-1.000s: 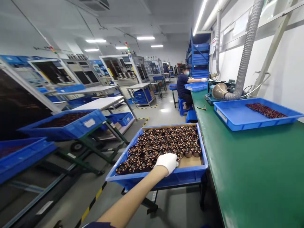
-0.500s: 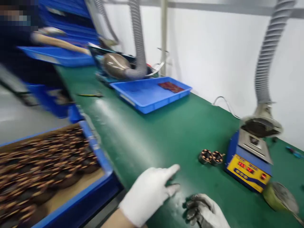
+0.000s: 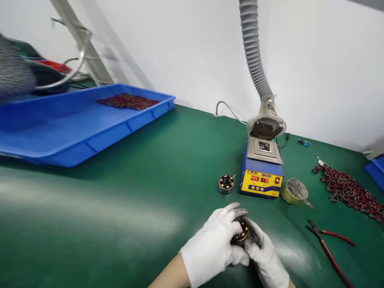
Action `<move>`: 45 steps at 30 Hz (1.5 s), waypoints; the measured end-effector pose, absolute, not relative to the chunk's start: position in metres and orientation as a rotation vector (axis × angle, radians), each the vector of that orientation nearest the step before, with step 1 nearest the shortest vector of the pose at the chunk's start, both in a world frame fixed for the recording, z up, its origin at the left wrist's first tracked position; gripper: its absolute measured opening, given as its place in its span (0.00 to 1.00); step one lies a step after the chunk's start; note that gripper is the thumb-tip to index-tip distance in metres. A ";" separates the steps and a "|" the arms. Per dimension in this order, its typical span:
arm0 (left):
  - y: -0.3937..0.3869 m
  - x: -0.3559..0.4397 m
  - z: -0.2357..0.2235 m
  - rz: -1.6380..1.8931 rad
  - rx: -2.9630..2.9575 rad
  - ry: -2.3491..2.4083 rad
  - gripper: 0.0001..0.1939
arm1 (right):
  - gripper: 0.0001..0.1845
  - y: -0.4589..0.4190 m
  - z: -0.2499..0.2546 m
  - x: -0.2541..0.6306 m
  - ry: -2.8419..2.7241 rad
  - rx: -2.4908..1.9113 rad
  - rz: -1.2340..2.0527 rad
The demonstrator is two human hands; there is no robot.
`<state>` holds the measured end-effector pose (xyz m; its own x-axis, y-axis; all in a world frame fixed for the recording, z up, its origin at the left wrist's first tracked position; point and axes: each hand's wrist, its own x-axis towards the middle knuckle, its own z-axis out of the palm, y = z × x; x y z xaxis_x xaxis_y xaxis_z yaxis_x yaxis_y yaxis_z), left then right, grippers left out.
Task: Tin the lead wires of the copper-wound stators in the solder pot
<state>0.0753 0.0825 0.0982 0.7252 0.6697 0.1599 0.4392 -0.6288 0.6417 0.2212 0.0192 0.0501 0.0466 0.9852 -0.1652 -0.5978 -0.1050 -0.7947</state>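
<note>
Between my two white-gloved hands is a small round motor stator [image 3: 241, 235] with copper points around its ring. My left hand [image 3: 214, 242] has its fingers curled over the stator's left side. On the other side, my right hand [image 3: 265, 252], its glove stained dark at the fingers, grips it as well. Part of the stator is hidden by the fingers. A second stator [image 3: 226, 184] stands on the green bench just beyond my hands. Beside it is a blue and yellow solder pot [image 3: 261, 176] with lit red digits.
An extraction hose [image 3: 255, 52] hangs over the solder pot. To its right are a yellowish tub [image 3: 294, 191] with a tool across it, red-handled cutters [image 3: 327, 244] and a heap of small wound parts [image 3: 354, 190]. A blue tray [image 3: 90, 138] holds similar parts at left.
The view has swung right, and the box of stators and the co-worker have left it. Of two stators standing together on the bench, one is now in my hands, which have come together.
</note>
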 end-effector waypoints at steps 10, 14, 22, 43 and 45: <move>0.082 0.103 0.067 0.585 1.978 0.736 0.36 | 0.20 0.013 0.056 0.223 -0.246 -0.620 1.763; 0.088 0.104 0.077 0.662 1.647 0.783 0.13 | 0.16 0.015 0.058 0.220 -0.253 -0.565 1.762; 0.094 0.109 0.083 0.728 1.176 0.929 0.23 | 0.21 0.014 0.059 0.219 -0.230 -0.603 1.803; 0.075 0.114 0.079 0.637 1.061 0.897 0.16 | 0.19 0.013 0.059 0.227 -0.121 -0.476 1.927; 0.078 0.113 0.082 0.714 1.079 0.923 0.11 | 0.18 0.012 0.059 0.226 -0.132 -0.450 1.960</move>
<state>0.1130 0.0783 0.0818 0.4507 0.8508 -0.2701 -0.0472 0.3248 0.9446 0.2264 0.0117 0.0591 -0.3586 0.8991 -0.2510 -0.8572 -0.4236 -0.2928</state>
